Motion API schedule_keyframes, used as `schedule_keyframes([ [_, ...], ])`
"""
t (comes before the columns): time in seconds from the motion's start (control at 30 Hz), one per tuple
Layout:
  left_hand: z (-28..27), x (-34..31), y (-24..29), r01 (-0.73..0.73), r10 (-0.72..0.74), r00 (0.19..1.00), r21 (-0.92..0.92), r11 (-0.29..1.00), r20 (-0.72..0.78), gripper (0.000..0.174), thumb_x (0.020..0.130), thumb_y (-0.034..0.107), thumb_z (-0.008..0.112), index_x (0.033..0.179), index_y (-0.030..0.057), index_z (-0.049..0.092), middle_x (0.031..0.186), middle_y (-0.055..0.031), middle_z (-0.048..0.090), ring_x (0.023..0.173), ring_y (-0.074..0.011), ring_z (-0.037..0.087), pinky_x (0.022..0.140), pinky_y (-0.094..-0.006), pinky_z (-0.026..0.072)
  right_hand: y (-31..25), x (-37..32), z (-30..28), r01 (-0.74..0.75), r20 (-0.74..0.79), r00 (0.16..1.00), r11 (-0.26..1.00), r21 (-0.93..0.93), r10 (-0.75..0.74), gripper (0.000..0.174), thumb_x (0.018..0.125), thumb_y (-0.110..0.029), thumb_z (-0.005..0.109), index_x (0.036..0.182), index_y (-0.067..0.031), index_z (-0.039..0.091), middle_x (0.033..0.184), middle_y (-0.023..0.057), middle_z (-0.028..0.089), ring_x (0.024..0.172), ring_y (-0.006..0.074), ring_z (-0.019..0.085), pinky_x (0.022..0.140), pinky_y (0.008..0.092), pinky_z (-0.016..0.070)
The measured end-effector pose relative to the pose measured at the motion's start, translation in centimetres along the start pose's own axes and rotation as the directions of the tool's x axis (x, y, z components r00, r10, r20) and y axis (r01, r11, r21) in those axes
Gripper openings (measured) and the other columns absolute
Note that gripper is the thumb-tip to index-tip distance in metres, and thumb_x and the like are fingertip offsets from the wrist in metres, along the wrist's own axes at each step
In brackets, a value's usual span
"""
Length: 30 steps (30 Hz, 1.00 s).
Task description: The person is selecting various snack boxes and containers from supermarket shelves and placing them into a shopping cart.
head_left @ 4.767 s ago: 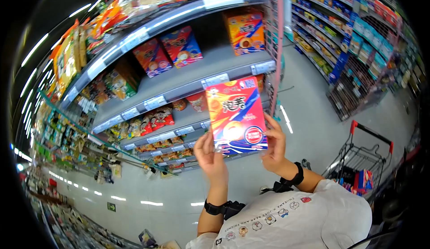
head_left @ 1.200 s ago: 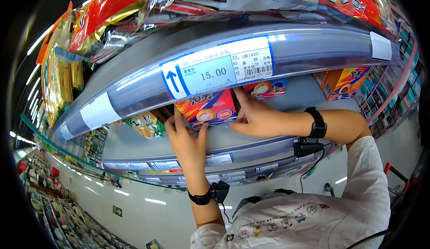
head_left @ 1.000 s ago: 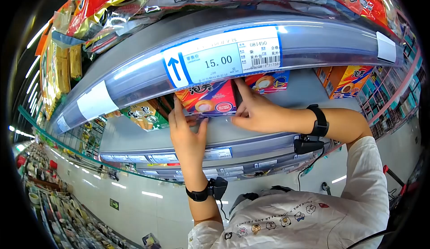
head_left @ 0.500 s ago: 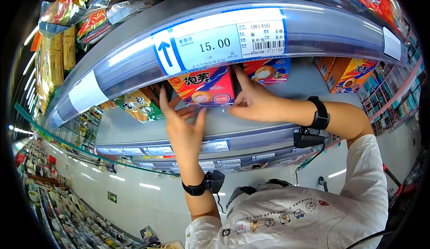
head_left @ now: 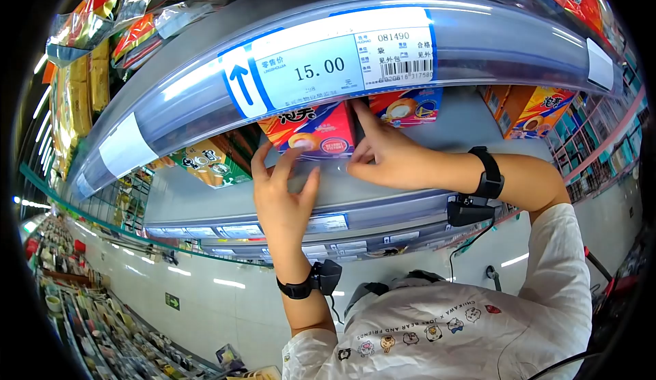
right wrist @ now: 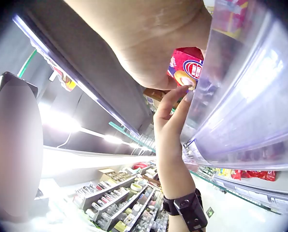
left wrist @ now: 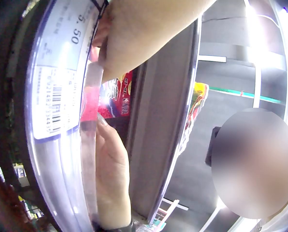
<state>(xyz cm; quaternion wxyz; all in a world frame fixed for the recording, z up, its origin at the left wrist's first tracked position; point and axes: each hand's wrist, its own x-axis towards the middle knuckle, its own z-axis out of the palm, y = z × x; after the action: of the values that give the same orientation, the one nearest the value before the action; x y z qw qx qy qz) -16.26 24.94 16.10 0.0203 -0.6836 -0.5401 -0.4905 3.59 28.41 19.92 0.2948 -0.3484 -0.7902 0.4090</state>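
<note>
A red, orange and blue cream puff box [head_left: 321,131] stands on the shelf, its top hidden behind the price rail. My left hand [head_left: 283,199] is at its lower left front corner, fingers loosely bent and spread, with one fingertip over the box front. Along the box's right side lies the straight index finger of my right hand [head_left: 389,155], while its other fingers bend in near the front lower corner. In the right wrist view the left hand [right wrist: 170,125] reaches up to the box [right wrist: 187,67]. The left wrist view shows the right hand [left wrist: 112,159] beside a red box.
A similar box [head_left: 406,107] stands to the right, and an orange box [head_left: 540,110] farther right. At the left is a green box [head_left: 212,165]. The price rail [head_left: 328,66] overhangs the boxes close above the hands. A lower shelf edge [head_left: 383,206] runs below.
Earlier both hands held the box out in front of the shelves; now it stands on the shelf. Since half a second ago, the left fingers have shifted from its left side toward its front.
</note>
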Motion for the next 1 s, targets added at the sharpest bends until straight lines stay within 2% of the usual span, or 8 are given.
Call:
schedule_keyframes([
  [0.3, -0.2, 0.0, 0.8, 0.085, -0.085, 0.995, 0.012, 0.996, 0.042, 0.038, 0.069, 0.008, 0.072, 0.106, 0.0125, 0.065, 0.119, -0.0135, 0.049, 0.080, -0.0187, 0.061, 0.068, -0.0281, 0.0498, 1.0, 0.2, 0.3, 0.072, -0.032, 0.997, 0.994, -0.080, -0.075, 0.099, 0.079, -0.015, 0.063, 0.140, 0.0001, -0.014, 0.102, 0.0262, 0.056, 0.085, 0.0261, 0.064, 0.070, 0.0322, 0.0509],
  [0.33, 0.0, 0.0, 0.6, 0.073, -0.074, 0.997, 0.032, 0.997, 0.017, 0.038, 0.067, 0.015, 0.074, 0.104, 0.0150, 0.066, 0.117, -0.0102, 0.051, 0.078, -0.0223, 0.060, 0.064, -0.0314, 0.0504, 1.1, 0.2, 0.3, 0.084, -0.040, 0.995, 0.992, -0.097, -0.088, 0.099, 0.079, -0.016, 0.063, 0.140, 0.0001, -0.014, 0.105, 0.0275, 0.053, 0.086, 0.0265, 0.063, 0.070, 0.0323, 0.0510],
  [0.47, 0.1, -0.2, 0.3, 0.061, -0.062, 0.998, 0.104, 0.993, 0.005, 0.037, 0.066, 0.019, 0.074, 0.102, 0.0159, 0.067, 0.118, -0.0100, 0.051, 0.079, -0.0247, 0.058, 0.066, -0.0339, 0.0491, 1.3, 0.1, 0.4, 0.136, -0.065, 0.987, 0.984, -0.119, -0.144, 0.100, 0.078, -0.016, 0.064, 0.140, -0.0007, -0.012, 0.113, 0.0306, 0.045, 0.089, 0.0275, 0.062, 0.069, 0.0328, 0.0512],
  [0.57, 0.0, -0.2, 0.4, 0.017, -0.022, 0.999, 0.170, 0.985, 0.031, 0.033, 0.071, 0.012, 0.070, 0.104, 0.0119, 0.067, 0.119, -0.0133, 0.051, 0.079, -0.0185, 0.061, 0.065, -0.0283, 0.0494, 1.3, 0.1, 0.4, 0.161, -0.073, 0.983, 0.982, -0.099, -0.169, 0.100, 0.077, -0.015, 0.064, 0.141, -0.0016, -0.012, 0.116, 0.0306, 0.043, 0.089, 0.0277, 0.062, 0.068, 0.0329, 0.0511],
  [0.67, 0.0, -0.2, 0.4, 0.013, -0.017, 1.000, 0.197, 0.980, 0.021, 0.029, 0.073, 0.015, 0.069, 0.101, 0.0123, 0.069, 0.117, -0.0142, 0.054, 0.078, -0.0186, 0.062, 0.063, -0.0280, 0.0500, 2.0, 0.3, 0.8, 0.157, -0.085, 0.983, 0.984, -0.083, -0.164, 0.098, 0.077, -0.012, 0.063, 0.141, -0.0020, -0.011, 0.118, 0.0302, 0.042, 0.088, 0.0277, 0.062, 0.067, 0.0327, 0.0510],
  [0.77, 0.1, -0.4, 0.2, 0.091, -0.094, 0.996, 0.136, 0.986, 0.013, 0.029, 0.072, 0.023, 0.069, 0.100, 0.0163, 0.069, 0.117, -0.0121, 0.055, 0.080, -0.0245, 0.061, 0.064, -0.0321, 0.0492, 2.5, 0.4, 0.9, 0.167, -0.105, 0.977, 0.973, -0.162, -0.185, 0.097, 0.077, -0.010, 0.062, 0.141, -0.0019, -0.011, 0.122, 0.0302, 0.040, 0.087, 0.0279, 0.062, 0.067, 0.0336, 0.0514],
  [0.87, 0.3, -0.5, -0.2, 0.083, -0.080, 0.996, 0.090, 0.993, -0.033, 0.026, 0.075, 0.020, 0.066, 0.100, 0.0153, 0.070, 0.117, -0.0128, 0.056, 0.081, -0.0238, 0.062, 0.063, -0.0312, 0.0494, 2.4, 0.5, 1.0, 0.195, -0.098, 0.973, 0.973, -0.126, -0.208, 0.097, 0.078, -0.011, 0.062, 0.141, -0.0019, -0.011, 0.125, 0.0308, 0.038, 0.088, 0.0290, 0.062, 0.069, 0.0347, 0.0516],
  [1.0, 0.0, -0.8, 0.1, -0.079, 0.097, 0.976, 0.097, 0.992, -0.195, 0.023, 0.076, 0.009, 0.062, 0.098, 0.0075, 0.068, 0.111, -0.0147, 0.058, 0.085, -0.0239, 0.061, 0.068, -0.0304, 0.0491, 2.5, 0.1, 0.4, 0.214, -0.085, 0.966, 0.936, -0.280, -0.246, 0.091, 0.078, -0.016, 0.063, 0.141, 0.0002, -0.001, 0.124, 0.0320, 0.038, 0.088, 0.0299, 0.062, 0.073, 0.0353, 0.0512],
])
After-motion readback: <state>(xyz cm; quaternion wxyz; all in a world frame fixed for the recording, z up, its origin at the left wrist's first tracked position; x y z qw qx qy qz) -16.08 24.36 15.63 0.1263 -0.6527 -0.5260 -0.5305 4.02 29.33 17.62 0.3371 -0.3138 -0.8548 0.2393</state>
